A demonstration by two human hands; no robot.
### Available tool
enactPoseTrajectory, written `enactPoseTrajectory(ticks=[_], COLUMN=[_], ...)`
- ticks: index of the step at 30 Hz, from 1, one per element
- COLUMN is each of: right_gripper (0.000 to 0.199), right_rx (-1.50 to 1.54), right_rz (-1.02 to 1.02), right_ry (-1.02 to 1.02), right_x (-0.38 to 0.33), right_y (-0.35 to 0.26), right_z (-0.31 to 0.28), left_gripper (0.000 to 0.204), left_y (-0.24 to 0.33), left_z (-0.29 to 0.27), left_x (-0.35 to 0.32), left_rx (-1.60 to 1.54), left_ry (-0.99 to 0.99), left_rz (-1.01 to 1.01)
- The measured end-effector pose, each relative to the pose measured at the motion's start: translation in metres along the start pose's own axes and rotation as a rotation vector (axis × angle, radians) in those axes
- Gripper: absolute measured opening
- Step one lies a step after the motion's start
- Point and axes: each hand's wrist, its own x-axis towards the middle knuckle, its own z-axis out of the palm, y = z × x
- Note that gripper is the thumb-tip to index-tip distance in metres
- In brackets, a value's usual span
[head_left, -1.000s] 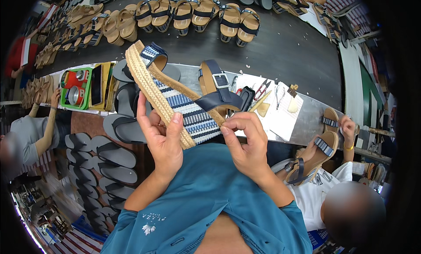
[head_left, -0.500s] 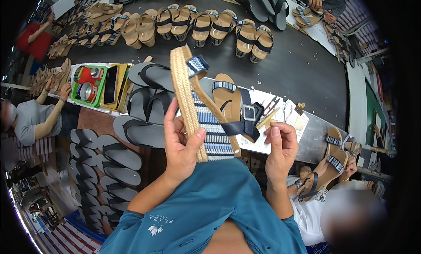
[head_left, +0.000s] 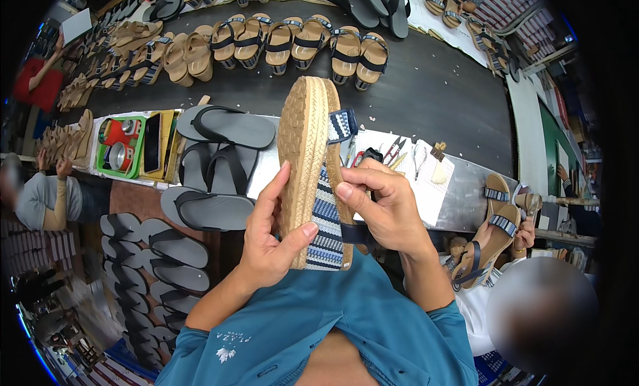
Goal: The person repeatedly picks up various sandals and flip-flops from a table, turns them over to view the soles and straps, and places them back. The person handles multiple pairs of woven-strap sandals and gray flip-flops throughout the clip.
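My left hand (head_left: 273, 236) grips a wedge sandal (head_left: 310, 166) held on its edge, toe end upward, fingers behind the sole and thumb on the woven side. The sandal has a tan textured sole, a braided rope band, and a heel covered in blue and white striped fabric. Its short striped strap (head_left: 343, 126) sticks out to the right, and a dark strap (head_left: 355, 233) shows lower down. My right hand (head_left: 383, 203) is closed, thumb and forefinger pinching at the sandal's right edge below the striped strap. Whether they also hold something small is hidden.
Grey flip-flops (head_left: 226, 126) lie left of the sandal, beside a green tray (head_left: 122, 146) with red tins. Cutters (head_left: 395, 146) and other small tools rest on white paper (head_left: 426, 193). Finished sandals (head_left: 293, 43) line the dark conveyor belt (head_left: 426, 86). A co-worker at right holds another sandal (head_left: 489, 246).
The sandal has turned so its sole faces more toward view and has shifted right. My right hand has moved left from beside the sandal onto its edge.
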Motion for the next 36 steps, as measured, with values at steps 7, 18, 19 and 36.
enactPoseTrajectory(ticks=[7, 18, 19, 36], right_gripper=[0.024, 0.072, 0.084, 0.032], right_rx=[-0.395, 0.194, 0.256, -0.187], right_rz=[-0.257, -0.316, -0.195, -0.562], right_ry=[0.118, 0.172, 0.046, 0.081], right_x=[0.001, 0.033, 0.035, 0.032], right_y=[-0.011, -0.035, -0.037, -0.042], right_z=[0.015, -0.001, -0.004, 0.008], left_gripper=[0.089, 0.102, 0.102, 0.063], left_y=[-0.008, -0.005, -0.004, -0.004], left_z=[-0.011, -0.024, -0.023, -0.042], left_x=[0.007, 0.04, 0.041, 0.063], left_rx=[0.179, 0.34, 0.386, -1.325], left_ry=[0.012, 0.029, 0.003, -0.52], left_rz=[0.076, 0.314, 0.338, -0.517])
